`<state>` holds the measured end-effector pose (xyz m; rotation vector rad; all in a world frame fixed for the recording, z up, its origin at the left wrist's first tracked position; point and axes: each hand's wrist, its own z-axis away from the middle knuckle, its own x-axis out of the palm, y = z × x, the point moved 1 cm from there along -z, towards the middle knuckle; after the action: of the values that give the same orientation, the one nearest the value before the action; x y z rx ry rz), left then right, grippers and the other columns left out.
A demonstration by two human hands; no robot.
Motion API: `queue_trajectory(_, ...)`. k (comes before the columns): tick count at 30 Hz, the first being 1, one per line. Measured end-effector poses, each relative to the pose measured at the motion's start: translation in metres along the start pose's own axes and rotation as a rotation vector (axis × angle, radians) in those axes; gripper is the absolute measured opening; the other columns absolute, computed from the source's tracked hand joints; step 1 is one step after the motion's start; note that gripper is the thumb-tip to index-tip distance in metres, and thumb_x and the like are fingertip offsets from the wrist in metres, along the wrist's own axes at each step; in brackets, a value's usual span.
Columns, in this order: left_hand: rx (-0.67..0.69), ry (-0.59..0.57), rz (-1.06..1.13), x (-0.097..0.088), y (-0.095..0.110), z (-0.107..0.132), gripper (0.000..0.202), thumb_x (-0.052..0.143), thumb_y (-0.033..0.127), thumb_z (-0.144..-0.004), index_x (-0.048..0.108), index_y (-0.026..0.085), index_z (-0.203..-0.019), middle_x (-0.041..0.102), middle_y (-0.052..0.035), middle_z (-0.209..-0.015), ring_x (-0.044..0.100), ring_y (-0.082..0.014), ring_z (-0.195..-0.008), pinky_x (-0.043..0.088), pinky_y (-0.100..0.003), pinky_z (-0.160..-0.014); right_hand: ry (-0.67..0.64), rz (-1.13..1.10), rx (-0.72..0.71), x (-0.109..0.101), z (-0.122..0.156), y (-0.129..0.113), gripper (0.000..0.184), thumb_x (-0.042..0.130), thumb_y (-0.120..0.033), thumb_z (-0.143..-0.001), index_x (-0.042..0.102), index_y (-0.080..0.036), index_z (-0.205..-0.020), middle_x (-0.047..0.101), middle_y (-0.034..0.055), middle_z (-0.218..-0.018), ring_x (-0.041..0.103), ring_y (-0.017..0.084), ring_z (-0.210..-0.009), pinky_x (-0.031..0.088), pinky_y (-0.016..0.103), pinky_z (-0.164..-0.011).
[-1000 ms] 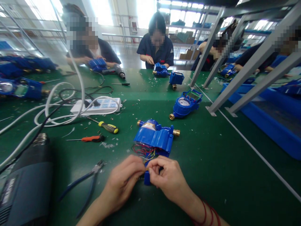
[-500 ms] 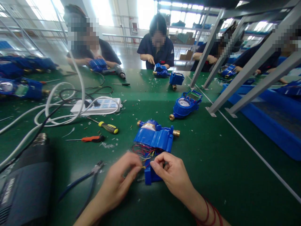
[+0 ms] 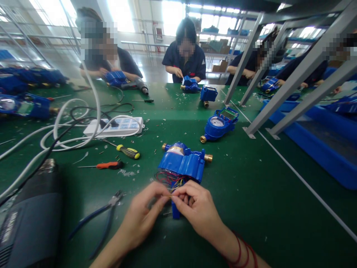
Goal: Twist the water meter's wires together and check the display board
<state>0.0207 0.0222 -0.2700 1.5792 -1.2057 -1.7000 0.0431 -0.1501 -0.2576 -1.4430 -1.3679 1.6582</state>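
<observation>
A blue water meter housing [image 3: 182, 163] with brass end fittings lies on the green table [image 3: 251, 193] in front of me. A bundle of red, yellow and other thin wires [image 3: 169, 179] spills from its near side. My left hand [image 3: 145, 216] and my right hand [image 3: 196, 210] meet just below that bundle, fingertips pinched together on a thin wire. A small blue plastic part [image 3: 175, 213] sits under my fingers, mostly hidden by both hands. Red strings circle my right wrist.
Blue-handled pliers [image 3: 97, 221], an orange screwdriver [image 3: 107, 165] and a yellow-black screwdriver [image 3: 126, 150] lie to the left. A dark heat gun [image 3: 30, 219], white cables and a power strip [image 3: 117, 126] fill the left. Another blue meter [image 3: 220, 124] lies behind. Several seated people work opposite.
My fingertips parted briefly half a second ago, uncovering the small blue part. They have now closed together again over the wire. The meter housing has not moved.
</observation>
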Motion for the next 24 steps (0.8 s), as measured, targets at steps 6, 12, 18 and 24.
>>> queue_trajectory(6, 0.018, 0.084, -0.048, -0.0002, -0.0029, 0.0004, 0.006, 0.049, 0.020, -0.086, 0.051, 0.021, -0.092, 0.055, 0.0010, -0.088, 0.053, -0.0097, -0.081, 0.043, -0.021, -0.074, 0.040, 0.011, -0.010, 0.0007, -0.0013, -0.0022, 0.006, 0.062, -0.011, -0.071, 0.067, -0.014, -0.072, 0.054, -0.0008, -0.067, 0.047, 0.007, -0.050, 0.038, 0.019, -0.046)
queue_trajectory(12, 0.227, 0.146, -0.162, -0.0019, -0.0001, 0.0005, 0.012, 0.051, 0.008, -0.083, 0.051, 0.020, -0.086, 0.055, 0.0009, -0.085, 0.054, -0.0088, -0.083, 0.043, -0.020, -0.074, 0.016, -0.021, 0.009, 0.0030, -0.0011, -0.0008, 0.005, 0.064, -0.015, -0.071, 0.069, -0.015, -0.074, 0.055, -0.0001, -0.069, 0.046, 0.008, -0.051, 0.037, 0.020, -0.046)
queue_trajectory(18, 0.303, 0.214, -0.203, -0.0017, 0.0058, 0.0001, 0.015, 0.053, 0.004, -0.080, 0.052, 0.019, -0.082, 0.054, 0.0016, -0.083, 0.054, -0.0069, -0.078, 0.043, -0.016, -0.069, 0.035, -0.056, 0.001, 0.0043, 0.0004, -0.0020, 0.007, 0.062, -0.012, -0.071, 0.068, -0.013, -0.072, 0.054, 0.0001, -0.067, 0.047, 0.007, -0.048, 0.037, 0.019, -0.043)
queue_trajectory(24, 0.101, 0.073, -0.104, -0.0032, 0.0024, 0.0013, 0.011, 0.050, 0.016, -0.085, 0.050, 0.022, -0.093, 0.054, 0.0022, -0.087, 0.053, -0.0081, -0.079, 0.043, -0.018, -0.072, 0.123, 0.103, -0.183, 0.0069, 0.0043, -0.0017, 0.011, 0.059, -0.006, -0.072, 0.068, -0.012, -0.071, 0.058, 0.0031, -0.067, 0.051, 0.009, -0.050, 0.041, 0.020, -0.047)
